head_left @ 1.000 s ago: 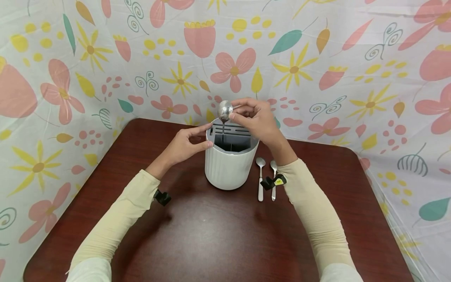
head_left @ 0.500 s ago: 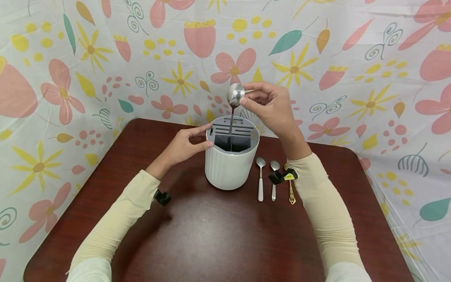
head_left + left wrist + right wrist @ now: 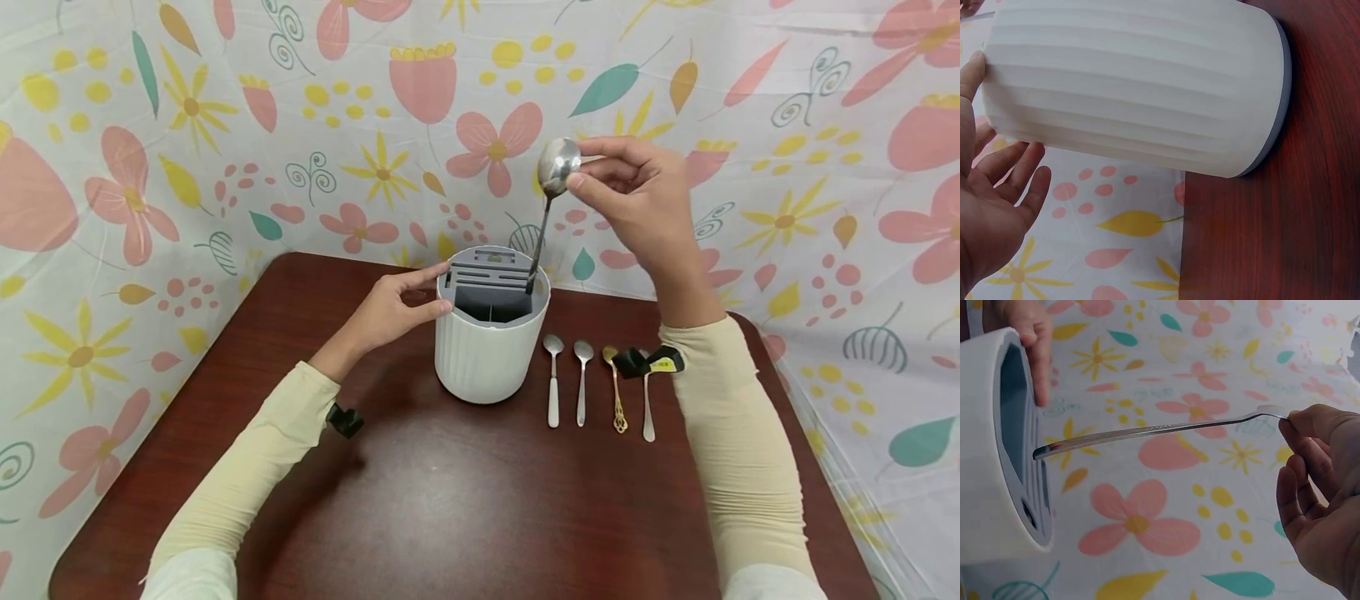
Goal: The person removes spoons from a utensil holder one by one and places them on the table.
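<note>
My right hand [image 3: 645,204] pinches a metal spoon [image 3: 558,165] by its bowl, between thumb and fingers. The spoon hangs tilted, handle down, its tip by the right side of the top of a white ribbed cutlery holder [image 3: 483,362]. In the right wrist view the handle [image 3: 1166,429] points at the holder's grey slotted top, its tip level with the opening. On the holder's left rim, my left hand [image 3: 386,315] rests with thumb and fingers extended. The left wrist view has its fingertips touching the ribbed wall [image 3: 1129,87], other fingers loose.
Right of the holder, several spoons lie in a row: a white-handled spoon [image 3: 553,400], a silver spoon [image 3: 581,387], a gold spoon [image 3: 618,408] and a silver-handled one [image 3: 648,421], partly hidden by the wrist camera. A flowered cloth [image 3: 337,100] hangs behind the dark wooden table [image 3: 442,508].
My right hand has risen and moved right, drawing the spoon up until its handle tip left the holder's compartment. The left hand and holder have stayed in place.
</note>
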### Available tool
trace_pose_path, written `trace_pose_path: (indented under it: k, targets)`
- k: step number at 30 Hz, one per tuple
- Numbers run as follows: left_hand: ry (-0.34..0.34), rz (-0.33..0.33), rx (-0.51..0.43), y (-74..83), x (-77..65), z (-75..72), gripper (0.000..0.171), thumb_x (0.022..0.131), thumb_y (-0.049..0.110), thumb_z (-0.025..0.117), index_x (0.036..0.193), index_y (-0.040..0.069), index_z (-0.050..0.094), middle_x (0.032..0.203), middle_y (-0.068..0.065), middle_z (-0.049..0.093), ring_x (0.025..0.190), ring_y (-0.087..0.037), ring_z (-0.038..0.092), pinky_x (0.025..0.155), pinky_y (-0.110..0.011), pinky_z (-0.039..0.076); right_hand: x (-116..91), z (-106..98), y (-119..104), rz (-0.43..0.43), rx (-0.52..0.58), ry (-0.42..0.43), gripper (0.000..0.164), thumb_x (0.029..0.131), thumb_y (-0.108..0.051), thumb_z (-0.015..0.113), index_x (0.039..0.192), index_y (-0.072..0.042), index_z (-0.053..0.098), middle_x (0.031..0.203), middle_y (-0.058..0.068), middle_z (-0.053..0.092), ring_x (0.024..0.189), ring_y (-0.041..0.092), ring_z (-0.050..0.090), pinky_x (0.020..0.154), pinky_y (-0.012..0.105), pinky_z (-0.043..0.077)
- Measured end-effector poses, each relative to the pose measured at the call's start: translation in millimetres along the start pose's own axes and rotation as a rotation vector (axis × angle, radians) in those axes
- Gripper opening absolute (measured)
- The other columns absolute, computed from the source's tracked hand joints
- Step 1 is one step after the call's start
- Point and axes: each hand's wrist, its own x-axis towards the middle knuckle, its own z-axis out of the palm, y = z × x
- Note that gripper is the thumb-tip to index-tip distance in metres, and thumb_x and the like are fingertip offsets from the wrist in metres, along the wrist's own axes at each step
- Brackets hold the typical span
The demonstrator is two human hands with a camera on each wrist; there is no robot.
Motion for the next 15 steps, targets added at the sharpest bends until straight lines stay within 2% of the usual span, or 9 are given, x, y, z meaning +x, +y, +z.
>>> trace_pose_path:
  k: [3,10,15]
  targets:
    - [0.003,0.001,0.004,-0.5,0.0,-0.3,0.060,0.095,0.017,0.075,0.151,0.012,0.053,0.150,-0.007,0.056,0.132,-0.025,0.057,0.101,-0.051,0.049,0.0,-10.6,-1.7,0.029,0.030,0.021,0.029,0.082,0.008,0.079,0.110,0.003,0.077,0.077,0.004,0.076,0.063,0.011,0.065,0.058,0.020,0.041]
    - [-0.003,-0.002,-0.009,0.0,0.0,0.1,0.060,0.095,0.016,0.075,0.151,0.011,0.053,0.149,-0.010,0.056,0.131,-0.027,0.057,0.100,-0.052,0.049,-5.9,-36.4,1.4,0.024,0.042,0.053,0.030,0.080,0.013,0.078,0.110,0.013,0.073,0.075,0.005,0.076,0.063,0.011,0.066,0.059,0.019,0.042]
    - [-0.002,-0.008,-0.014,-0.6,-0.1,-0.4,0.060,0.095,0.016,0.074,0.151,0.012,0.053,0.150,-0.009,0.056,0.131,-0.027,0.057,0.100,-0.053,0.049,-14.6,-57.9,9.4,0.050,0.007,0.084,0.031,0.081,0.012,0.077,0.112,0.013,0.073,0.076,0.005,0.076,0.063,0.011,0.066,0.057,0.018,0.040]
